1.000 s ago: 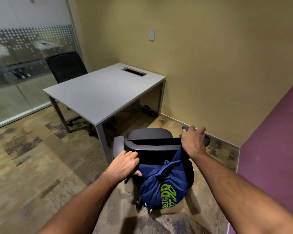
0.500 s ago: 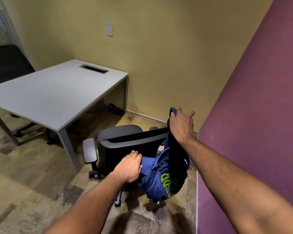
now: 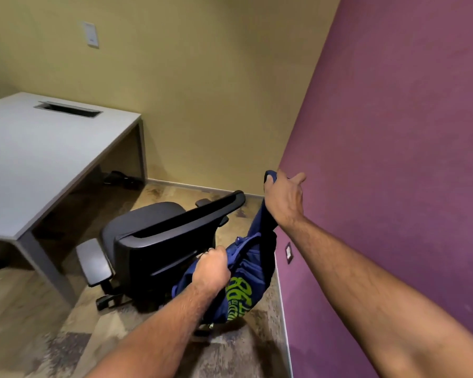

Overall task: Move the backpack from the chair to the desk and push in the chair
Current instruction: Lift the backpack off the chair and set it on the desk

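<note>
A blue backpack [image 3: 247,285] with green lettering hangs behind and to the right of the black office chair [image 3: 159,241]. My right hand [image 3: 283,199] grips its strap, lifted above the backrest's right end. My left hand [image 3: 212,268] holds the bag's upper left side, close to the backrest. The chair stands turned away from the grey desk [image 3: 36,156], which lies at the left with a cable slot [image 3: 67,109] in its top.
A purple wall [image 3: 393,159] runs close along the right, with a small outlet [image 3: 289,252] low on it. The yellow wall [image 3: 189,77] stands behind the desk and carries a switch plate [image 3: 91,34]. Dark cables [image 3: 120,177] lie under the desk.
My right hand has lifted the strap higher and off the backrest toward the purple wall. The backpack has swung right, clear of the chair. The view has turned to the right.
</note>
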{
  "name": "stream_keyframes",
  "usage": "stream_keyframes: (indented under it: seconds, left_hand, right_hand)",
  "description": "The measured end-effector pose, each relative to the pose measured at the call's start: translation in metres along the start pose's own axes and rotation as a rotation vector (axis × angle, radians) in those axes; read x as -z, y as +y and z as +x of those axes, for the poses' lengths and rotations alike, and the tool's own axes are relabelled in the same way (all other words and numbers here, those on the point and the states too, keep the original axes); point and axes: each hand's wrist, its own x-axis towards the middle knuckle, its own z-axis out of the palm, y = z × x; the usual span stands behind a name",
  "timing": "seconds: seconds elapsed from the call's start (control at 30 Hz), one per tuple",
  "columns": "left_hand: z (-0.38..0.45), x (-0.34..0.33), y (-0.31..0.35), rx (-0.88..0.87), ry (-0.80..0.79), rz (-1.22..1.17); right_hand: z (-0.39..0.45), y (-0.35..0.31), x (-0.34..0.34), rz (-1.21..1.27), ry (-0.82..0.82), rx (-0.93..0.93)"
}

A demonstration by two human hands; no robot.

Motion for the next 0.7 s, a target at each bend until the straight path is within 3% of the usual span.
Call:
stream_keyframes:
  seconds: [0.27, 0.37, 0.43, 0.53, 0.6, 0.7]
  left_hand:
    - [-0.001, 0.001, -0.002, -0.144, -0.065, 0.019]
    - [-0.007, -0.003, 0.001, -0.187, -0.092, 0.066]
    - [-0.011, -0.006, 0.002, -0.218, -0.109, 0.090]
    - [-0.016, -0.007, 0.003, -0.279, -0.137, 0.116]
    - [-0.019, -0.007, 0.004, -0.319, -0.158, 0.122]
    - [-0.022, -0.009, 0.005, -0.376, -0.173, 0.148]
  right_hand:
    - [-0.008, 0.055, -0.009, -0.182, -0.336, 0.023]
    - [-0.020, 0.082, -0.018, -0.193, -0.621, 0.156]
    - [-0.037, 0.099, -0.021, -0.138, -0.902, 0.202]
    - [-0.073, 0.124, -0.028, 0.015, -1.244, 0.146]
    - [-0.095, 0.136, -0.039, 0.024, -1.242, 0.094]
    - [-0.112, 0.142, -0.055, -0.090, -1.042, 0.121]
